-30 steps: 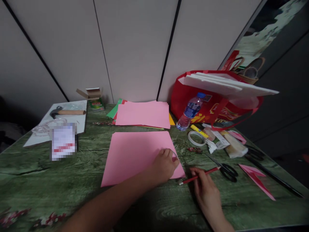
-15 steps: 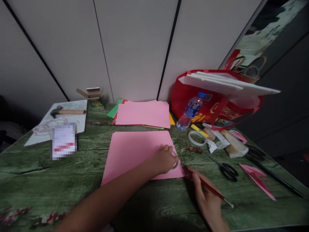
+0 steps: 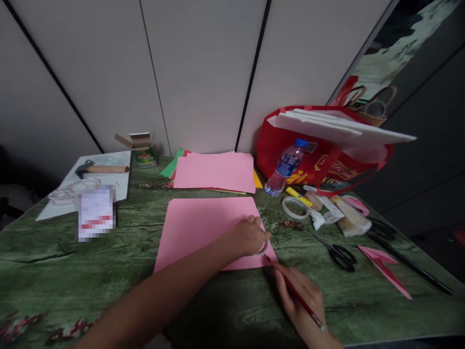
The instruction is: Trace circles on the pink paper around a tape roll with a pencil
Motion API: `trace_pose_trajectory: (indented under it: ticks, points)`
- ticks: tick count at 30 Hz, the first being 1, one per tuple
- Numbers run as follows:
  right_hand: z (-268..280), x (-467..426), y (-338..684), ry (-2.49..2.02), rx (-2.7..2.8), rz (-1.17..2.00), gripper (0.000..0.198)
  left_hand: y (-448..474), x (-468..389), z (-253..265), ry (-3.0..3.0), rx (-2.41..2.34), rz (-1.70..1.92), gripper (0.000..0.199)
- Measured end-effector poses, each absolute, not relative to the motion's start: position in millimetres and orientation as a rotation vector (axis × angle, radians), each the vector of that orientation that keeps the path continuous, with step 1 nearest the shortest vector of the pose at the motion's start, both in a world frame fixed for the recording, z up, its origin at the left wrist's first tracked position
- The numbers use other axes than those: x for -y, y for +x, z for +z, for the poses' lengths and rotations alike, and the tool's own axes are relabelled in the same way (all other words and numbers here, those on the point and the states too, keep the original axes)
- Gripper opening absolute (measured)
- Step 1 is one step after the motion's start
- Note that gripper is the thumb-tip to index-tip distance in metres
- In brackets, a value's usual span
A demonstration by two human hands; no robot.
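Observation:
A pink sheet of paper (image 3: 196, 228) lies flat in front of me, with other sheet edges showing at its top left corner. My left hand (image 3: 252, 236) presses a small ring (image 3: 263, 249), which looks like a tape roll, onto the sheet near its right edge; the fingers hide most of it. In my right hand (image 3: 300, 295) is a red pencil (image 3: 296, 293), slanted, its point at the lower right of the paper close to the ring. Whether the point touches the paper I cannot tell.
Behind the sheet lies a stack of coloured paper (image 3: 214, 170). To the right are a water bottle (image 3: 285, 167), a red bag (image 3: 269, 145), a tape roll (image 3: 295, 208), scissors (image 3: 341, 257) and folded pink paper (image 3: 385, 269). A hammer (image 3: 105, 169) lies at the left.
My right hand has moved left with the pencil, bringing its point from beyond the paper's right corner to beside the ring. My left hand stays nearly in place.

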State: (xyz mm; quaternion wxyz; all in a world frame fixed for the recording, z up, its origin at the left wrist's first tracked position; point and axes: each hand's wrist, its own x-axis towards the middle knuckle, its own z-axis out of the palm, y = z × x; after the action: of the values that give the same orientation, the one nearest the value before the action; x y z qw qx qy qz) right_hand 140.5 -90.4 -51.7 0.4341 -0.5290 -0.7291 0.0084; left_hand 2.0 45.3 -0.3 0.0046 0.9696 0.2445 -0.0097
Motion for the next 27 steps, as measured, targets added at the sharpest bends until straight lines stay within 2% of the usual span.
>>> trace_pose_trajectory:
  ticks: [7,16,27]
  points:
    - [-46.6,92.0,128.0,-1.265,1.988,0.008,0.026,4.1,-55.9,-0.8,3.015,-0.694,-0.123,0.022]
    - [-52.0,68.8,112.5,-1.134,2.155,-0.078,0.027,6.3,-59.7,5.7,2.975,-0.695,-0.213,0.037]
    - [-33.3,53.9,92.9,-1.127,2.245,-0.358,0.030,7.1,-61.1,17.8,2.969,-0.722,-0.246,0.038]
